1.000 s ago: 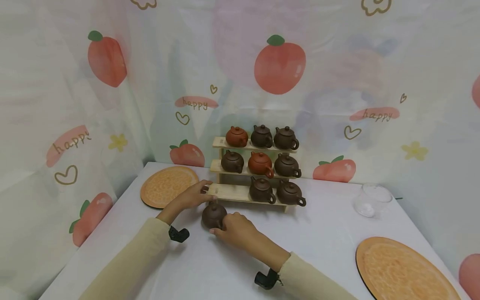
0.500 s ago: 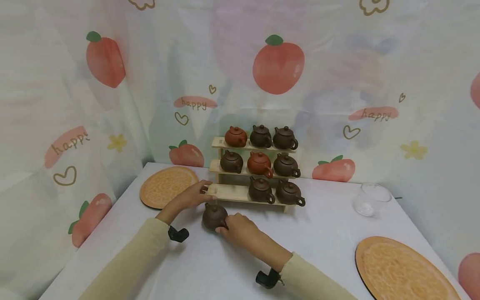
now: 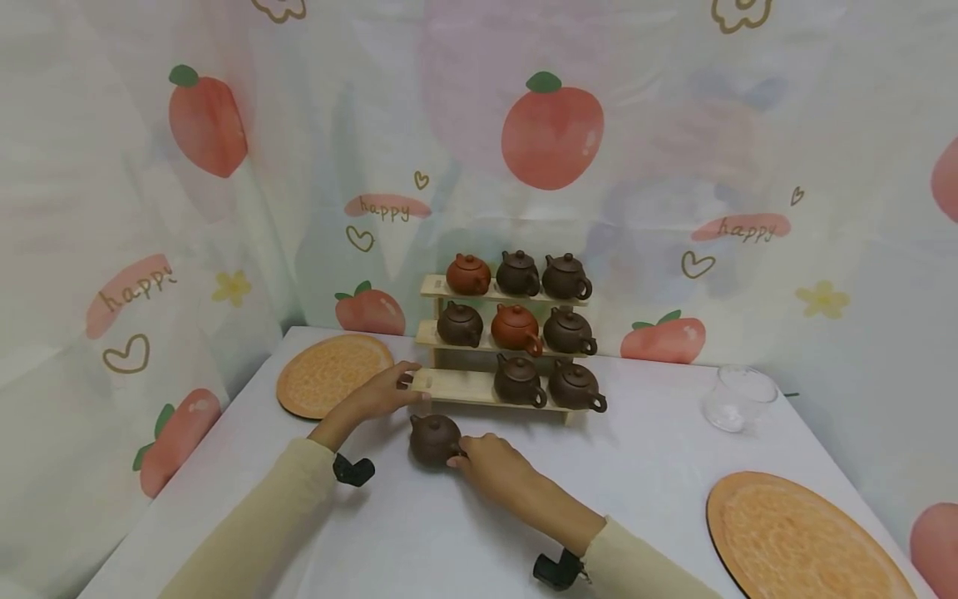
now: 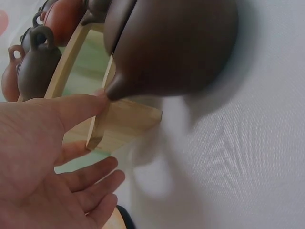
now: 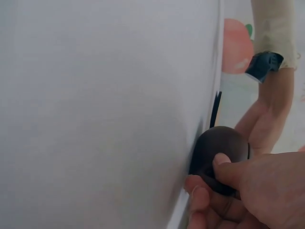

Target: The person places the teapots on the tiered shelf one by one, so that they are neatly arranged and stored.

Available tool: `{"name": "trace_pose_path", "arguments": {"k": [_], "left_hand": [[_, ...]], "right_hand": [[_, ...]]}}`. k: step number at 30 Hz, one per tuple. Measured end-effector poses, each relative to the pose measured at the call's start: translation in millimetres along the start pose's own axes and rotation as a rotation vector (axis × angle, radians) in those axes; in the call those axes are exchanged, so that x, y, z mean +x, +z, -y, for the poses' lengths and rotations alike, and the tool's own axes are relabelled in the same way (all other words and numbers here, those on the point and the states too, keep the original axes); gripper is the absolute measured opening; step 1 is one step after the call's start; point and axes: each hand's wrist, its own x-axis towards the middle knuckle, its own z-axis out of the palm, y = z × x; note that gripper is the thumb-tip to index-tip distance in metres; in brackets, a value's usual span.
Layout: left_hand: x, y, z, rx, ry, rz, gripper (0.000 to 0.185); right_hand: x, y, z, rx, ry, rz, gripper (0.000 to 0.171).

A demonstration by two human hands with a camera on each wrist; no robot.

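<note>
My right hand (image 3: 503,471) pinches a dark brown teapot (image 3: 434,442) by its handle, in front of a three-tier wooden shelf (image 3: 456,384). In the right wrist view, thumb and fingers close at the side of the teapot (image 5: 217,145); the handle is mostly hidden. My left hand (image 3: 380,393) holds the left end of the lowest board. The left wrist view has its thumb (image 4: 83,107) on the board's edge, a finger on the other side and the remaining fingers loosely spread. Two dark teapots, including one (image 3: 519,381) near the middle, stand on the lowest board's right part.
The upper boards carry more dark teapots (image 3: 567,331) and two reddish ones, one of them a red-brown teapot (image 3: 515,328) in the middle. Round orange mats lie at back left (image 3: 333,376) and front right (image 3: 801,541). A clear glass bowl (image 3: 739,399) stands at back right.
My right hand and the dark teapot have shifted slightly right and toward me, away from the shelf. The left hand stays on the board's end.
</note>
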Motion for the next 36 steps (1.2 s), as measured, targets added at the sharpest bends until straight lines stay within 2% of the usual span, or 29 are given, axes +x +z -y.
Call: {"name": "trace_pose_path", "arguments": {"k": [8,17,21,28,36], "left_hand": [[1.3,1.0,0.8,-0.002,0.007,-0.007,0.069],[2.9,2.2,1.9,0.01,0.02,-0.012,0.069],[2.3,2.2,1.3,0.004,0.002,-0.012,0.068],[0.9,1.8,1.1,0.013,0.013,-0.017,0.067],[0.8,1.7,-0.1,0.008,-0.002,-0.013,0.066]], "right_hand": [[-12,-1,-16,0.07,-0.038,-0.063,0.025],[-17,-11,-25,0.056,-0.028,-0.115,0.024],[-15,-16,-28,0.057,-0.03,-0.119,0.024],[-8,-29,-26,0.062,-0.01,-0.147,0.02],[7,-42,-21,0.026,0.019,-0.218,0.022]]}}
